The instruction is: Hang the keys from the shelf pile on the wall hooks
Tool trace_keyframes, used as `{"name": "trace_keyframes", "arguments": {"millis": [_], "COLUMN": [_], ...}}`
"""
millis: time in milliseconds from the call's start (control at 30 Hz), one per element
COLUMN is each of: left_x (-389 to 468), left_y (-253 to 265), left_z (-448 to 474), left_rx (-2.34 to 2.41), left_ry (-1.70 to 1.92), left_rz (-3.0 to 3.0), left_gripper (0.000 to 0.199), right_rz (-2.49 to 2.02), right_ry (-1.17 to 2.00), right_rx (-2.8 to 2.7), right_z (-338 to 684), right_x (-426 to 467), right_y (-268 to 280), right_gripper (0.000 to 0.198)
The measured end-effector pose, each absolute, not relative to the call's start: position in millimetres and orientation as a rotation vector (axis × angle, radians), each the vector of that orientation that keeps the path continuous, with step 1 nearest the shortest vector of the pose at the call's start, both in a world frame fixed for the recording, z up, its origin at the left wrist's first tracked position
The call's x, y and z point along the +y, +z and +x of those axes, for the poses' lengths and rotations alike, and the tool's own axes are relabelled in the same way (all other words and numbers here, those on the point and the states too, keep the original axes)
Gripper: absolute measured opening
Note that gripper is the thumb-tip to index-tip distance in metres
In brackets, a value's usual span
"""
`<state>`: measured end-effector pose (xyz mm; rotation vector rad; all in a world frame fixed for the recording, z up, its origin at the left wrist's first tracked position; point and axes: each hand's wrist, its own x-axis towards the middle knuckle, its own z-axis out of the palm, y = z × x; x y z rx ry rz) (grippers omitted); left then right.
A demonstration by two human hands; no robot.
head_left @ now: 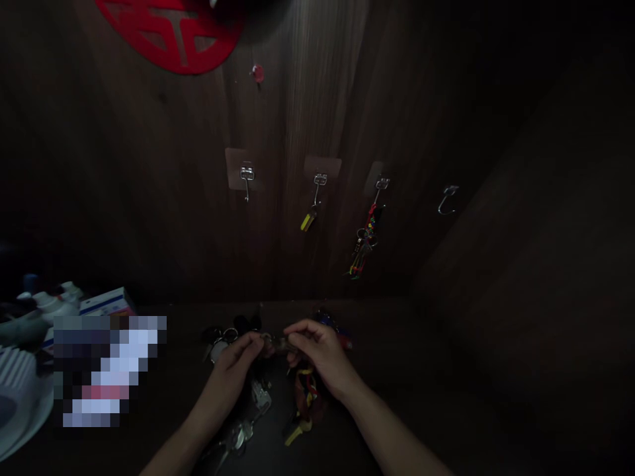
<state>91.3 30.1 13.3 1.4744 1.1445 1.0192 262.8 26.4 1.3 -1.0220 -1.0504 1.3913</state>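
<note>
My left hand pinches a small metal key ring between thumb and fingertips. Close beside it, my right hand has its fingers closed on the keys of the same bunch; dim light blurs their detail. Under my right hand lies a bunch with a red and yellow cord and a brass key. Silver keys are spread below my left hand. Another ring with a round tag lies to its left, and a blue key fob is partly hidden behind my right hand.
On the wood panel are several metal hooks, including a bare left hook. One holds a yellow-headed key; another holds a beaded cord with rings. White bottles, a box and stacked white plastic ware stand at left.
</note>
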Motion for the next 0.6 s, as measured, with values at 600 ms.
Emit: {"name": "trace_keyframes", "arguments": {"millis": [600], "left_x": [26.7], "left_y": [16.2], "left_z": [95.3], "left_rx": [1.092], "left_ry": [0.945], "left_rz": [1.429], "left_gripper": [0.029], "right_rz": [-1.126], "right_ry": [0.560], "right_rx": [-1.698], "right_z": [261.3], "right_x": [20.9], "right_y": [-1.3], "right_gripper": [0.001]}}
